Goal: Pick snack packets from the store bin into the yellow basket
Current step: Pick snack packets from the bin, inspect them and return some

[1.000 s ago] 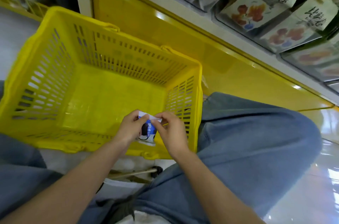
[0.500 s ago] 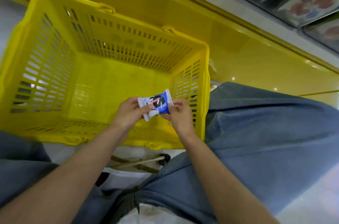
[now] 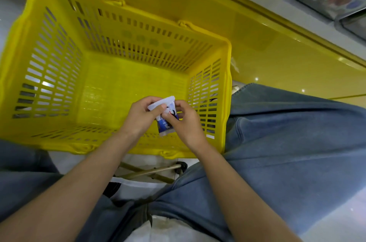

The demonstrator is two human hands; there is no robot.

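Your left hand (image 3: 138, 118) and right hand (image 3: 188, 123) now pinch the snack packet (image 3: 163, 123) on end, no longer flat as a moment ago, over the yellow basket's (image 3: 126, 5) near right corner, so dropping it looks next.

Bare forearms without sleeves, loose faded blue denim jeans (image 3: 287, 142), white top hem (image 3: 168, 230)
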